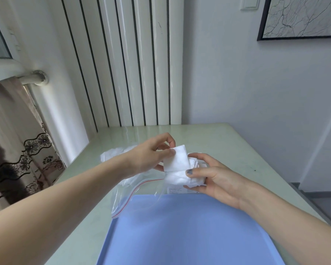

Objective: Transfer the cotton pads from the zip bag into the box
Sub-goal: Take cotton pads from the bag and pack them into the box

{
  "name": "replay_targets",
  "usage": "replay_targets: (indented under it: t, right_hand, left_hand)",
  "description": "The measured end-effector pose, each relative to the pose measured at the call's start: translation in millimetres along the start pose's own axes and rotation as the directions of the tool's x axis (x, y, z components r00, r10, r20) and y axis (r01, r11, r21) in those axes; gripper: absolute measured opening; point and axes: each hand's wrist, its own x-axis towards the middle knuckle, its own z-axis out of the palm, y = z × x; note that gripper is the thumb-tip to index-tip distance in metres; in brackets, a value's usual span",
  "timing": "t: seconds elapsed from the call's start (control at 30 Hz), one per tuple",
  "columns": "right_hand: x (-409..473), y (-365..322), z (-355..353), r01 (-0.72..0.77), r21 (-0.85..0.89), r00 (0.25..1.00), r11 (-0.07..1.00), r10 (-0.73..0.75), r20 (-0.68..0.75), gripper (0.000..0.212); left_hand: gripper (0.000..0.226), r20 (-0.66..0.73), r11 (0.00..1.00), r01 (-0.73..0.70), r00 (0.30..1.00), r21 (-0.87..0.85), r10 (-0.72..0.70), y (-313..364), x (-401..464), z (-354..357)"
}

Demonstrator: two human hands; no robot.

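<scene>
My left hand (151, 155) pinches a white square cotton pad (177, 158) between thumb and fingers, holding it upright above the table. Right beside it, my right hand (210, 177) grips a small clear box (187, 180) stuffed with white cotton pads, thumb on its front. The pad's lower edge touches the top of the box. A clear zip bag (134, 196) with a red seal line lies open and flat below my hands, partly over the blue tray. More white pads or plastic (113, 154) lie behind my left wrist; I cannot tell which.
A large blue tray (189, 232) fills the near part of the pale green table (227, 142). A white radiator (126, 60) and wall stand behind the table. A patterned curtain (17, 150) hangs at the left.
</scene>
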Motion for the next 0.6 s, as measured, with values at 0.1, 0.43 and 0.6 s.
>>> replay_targets:
  t: [0.1,0.43,0.6]
  right_hand:
    - [6.5,-0.3,-3.2,-0.017,-0.032,0.999,0.999,0.016,-0.038,0.056]
    - [18.2,-19.8,-10.0,0.003,-0.310,0.998,0.951,-0.020,-0.054,0.023]
    - [24.1,-23.1,-7.7,-0.006,-0.308,0.994,0.951,-0.027,-0.102,0.040]
  left_hand:
    - [0.003,0.005,1.000,0.018,1.000,-0.011,-0.017,1.3,5.5,-3.3]
    - [0.006,0.074,0.999,-0.008,0.997,0.054,0.004,14.6,23.1,-13.3]
    - [0.002,0.008,0.954,-0.119,0.993,0.274,0.121,10.1,31.1,0.3]
